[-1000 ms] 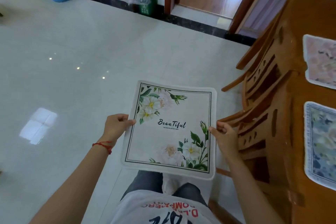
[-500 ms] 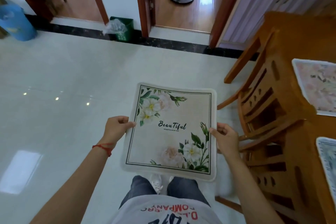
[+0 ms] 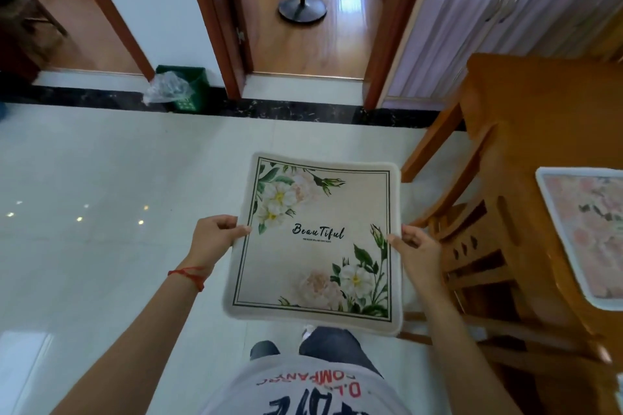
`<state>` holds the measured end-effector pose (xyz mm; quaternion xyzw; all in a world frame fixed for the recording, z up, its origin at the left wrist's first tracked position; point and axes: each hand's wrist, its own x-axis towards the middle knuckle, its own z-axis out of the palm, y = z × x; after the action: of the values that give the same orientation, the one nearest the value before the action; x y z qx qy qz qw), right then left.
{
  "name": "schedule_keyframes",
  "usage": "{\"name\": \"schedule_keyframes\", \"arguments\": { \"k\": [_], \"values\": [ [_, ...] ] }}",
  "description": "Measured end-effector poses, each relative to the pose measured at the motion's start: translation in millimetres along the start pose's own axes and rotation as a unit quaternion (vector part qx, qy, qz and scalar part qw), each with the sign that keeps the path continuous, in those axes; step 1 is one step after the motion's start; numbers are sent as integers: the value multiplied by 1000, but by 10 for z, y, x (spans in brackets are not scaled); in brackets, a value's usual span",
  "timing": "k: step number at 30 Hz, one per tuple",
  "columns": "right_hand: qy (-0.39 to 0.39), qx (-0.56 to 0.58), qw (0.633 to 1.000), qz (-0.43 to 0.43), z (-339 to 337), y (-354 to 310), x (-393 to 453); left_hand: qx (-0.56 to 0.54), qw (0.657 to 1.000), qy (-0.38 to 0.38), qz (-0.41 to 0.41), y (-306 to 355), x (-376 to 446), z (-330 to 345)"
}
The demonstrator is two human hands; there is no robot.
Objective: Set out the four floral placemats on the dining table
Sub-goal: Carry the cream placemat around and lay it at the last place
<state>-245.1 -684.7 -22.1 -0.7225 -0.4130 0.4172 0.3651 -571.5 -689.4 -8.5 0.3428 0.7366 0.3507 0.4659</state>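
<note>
Both hands grip the white-flower placemat [image 3: 317, 239] flat above the floor: left hand [image 3: 215, 239] pinching its nine o'clock edge, right hand [image 3: 416, 251] its three o'clock edge. A pink placemat [image 3: 586, 232] lies on the dining table [image 3: 526, 104] at three o'clock.

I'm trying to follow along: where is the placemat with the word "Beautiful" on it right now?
The "Beautiful" placemat is in mid-air over the white floor, held by its side edges between the left hand and right hand, left of the wooden chairs.
</note>
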Motion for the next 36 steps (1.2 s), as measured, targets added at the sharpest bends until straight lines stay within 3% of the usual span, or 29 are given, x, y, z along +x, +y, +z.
{"name": "schedule_keyframes", "arguments": {
  "k": [10, 25, 36],
  "values": [
    [12, 25, 999, 23, 29, -628, 1380, -3, 1000, -5, -3, 987, 1290, 502],
    [91, 34, 995, 38, 408, -1483, 3333, 43, 991, -117, 40, 2598, 3515, 1101],
    [146, 79, 985, 44, 161, -1810, 4498, 61, 982, -176, 38, 3514, 4586, 1963]
  ]
}}
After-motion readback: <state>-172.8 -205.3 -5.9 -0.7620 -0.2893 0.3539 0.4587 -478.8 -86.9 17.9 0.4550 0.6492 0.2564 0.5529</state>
